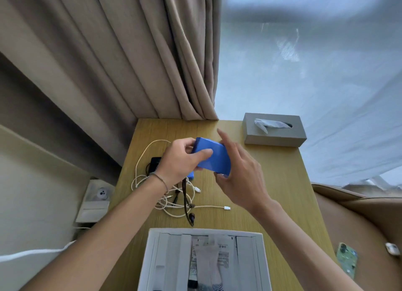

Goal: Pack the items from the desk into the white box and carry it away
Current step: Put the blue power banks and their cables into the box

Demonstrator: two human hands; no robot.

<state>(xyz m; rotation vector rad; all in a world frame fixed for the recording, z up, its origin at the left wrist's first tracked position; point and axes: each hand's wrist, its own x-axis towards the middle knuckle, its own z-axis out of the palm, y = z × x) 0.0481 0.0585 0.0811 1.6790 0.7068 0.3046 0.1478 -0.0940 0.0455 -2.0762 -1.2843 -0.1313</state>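
The left hand (182, 160) grips the blue case (212, 157) by its near end, above the table (272, 182); the right hand (241, 175) touches its far side, fingers loose. It looks rigid, light and smooth, so hold its long edges. The box (150, 258) waits below both hands.

The wooden bench (272, 182) carries a grey tissue box (274, 130) at its far right corner. Nearer than the tissue box and to its left lies a tangle of white cables (174, 200) beside a small black object (154, 163). An open white box (260, 253) sits at the near edge.
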